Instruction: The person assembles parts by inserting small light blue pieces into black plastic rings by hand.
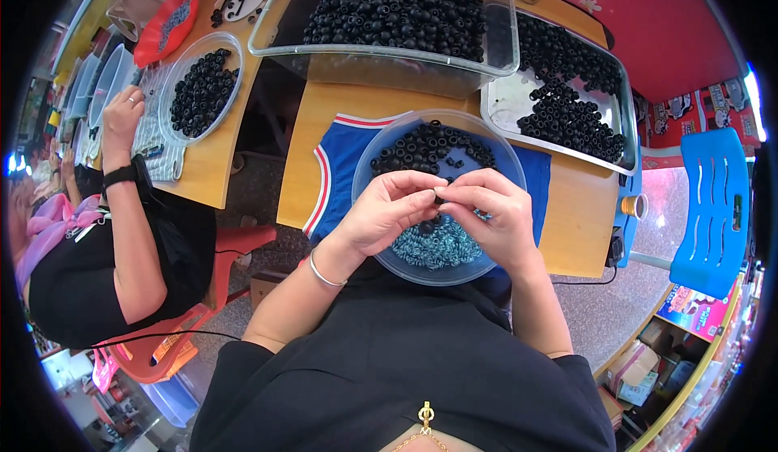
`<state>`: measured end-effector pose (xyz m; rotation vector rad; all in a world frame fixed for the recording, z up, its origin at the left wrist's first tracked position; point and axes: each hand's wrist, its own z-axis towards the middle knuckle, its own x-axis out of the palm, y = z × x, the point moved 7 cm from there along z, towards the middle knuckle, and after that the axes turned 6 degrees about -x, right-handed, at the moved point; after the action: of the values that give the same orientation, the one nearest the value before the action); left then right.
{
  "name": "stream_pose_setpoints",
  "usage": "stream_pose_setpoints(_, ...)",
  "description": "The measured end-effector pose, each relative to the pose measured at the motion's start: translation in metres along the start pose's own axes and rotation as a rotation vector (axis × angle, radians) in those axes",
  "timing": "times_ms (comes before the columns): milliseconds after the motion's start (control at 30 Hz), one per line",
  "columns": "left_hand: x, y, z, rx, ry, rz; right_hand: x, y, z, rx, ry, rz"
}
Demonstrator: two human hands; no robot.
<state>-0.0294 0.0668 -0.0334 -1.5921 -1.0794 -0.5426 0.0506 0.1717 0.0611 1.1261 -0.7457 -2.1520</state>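
A: What sits in the round clear plastic bowl?

B: Two heaps. Matte black ring-shaped beads fill its far half, and small shiny blue-grey metal rings pile up in its near half. The bowl rests on a blue cloth with red and white trim, spread over the smooth wooden table.

A: And the hands?

B: Both hover just above the bowl's middle. The left hand and the right hand meet fingertip to fingertip, pinched nearly shut on one small black bead between them. Which hand bears most of it I cannot tell. A thin silver bangle circles the left wrist.

A: Beyond the bowl?

B: A large clear rectangular tub, heaped with the same black beads, stands behind it. To the bowl's right lies a shiny steel tray, part covered with beads, part bare.

A: To the bowl's left?

B: A second round clear bowl of black beads, by another person's hand.
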Motion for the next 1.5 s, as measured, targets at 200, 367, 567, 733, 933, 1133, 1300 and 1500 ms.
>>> stream_pose_setpoints(200, -0.011, -0.006, -0.002, 0.054, -0.04, 0.089, -0.01, -0.043, -0.006, 0.247, -0.031, -0.189)
stream_pose_setpoints(367, -0.014, -0.008, -0.003, 0.053, -0.071, 0.083, 0.005, -0.053, -0.011, 0.221, 0.132, -0.394)
stream_pose_setpoints(567, -0.015, -0.005, -0.004, 0.055, -0.055, 0.077, 0.013, -0.057, -0.015, 0.238, 0.21, -0.494)
stream_pose_setpoints(733, -0.011, -0.007, -0.004, 0.072, -0.052, 0.059, 0.007, -0.052, -0.013, 0.398, 0.09, -0.089)
stream_pose_setpoints(933, -0.002, -0.006, -0.002, 0.079, 0.037, -0.016, 0.0, -0.025, -0.005, 0.247, -0.029, 0.232)
stream_pose_setpoints(1133, -0.001, -0.006, -0.004, 0.113, 0.067, -0.016, 0.002, -0.014, -0.007, 0.254, -0.087, 0.295)
stream_pose_setpoints(1300, 0.003, -0.005, -0.004, 0.096, 0.05, 0.01, 0.001, -0.005, -0.005, 0.155, -0.061, 0.175)
stream_pose_setpoints(1500, 0.004, -0.004, -0.003, 0.074, 0.045, 0.018, 0.002, -0.001, -0.004, 0.123, -0.063, 0.141)
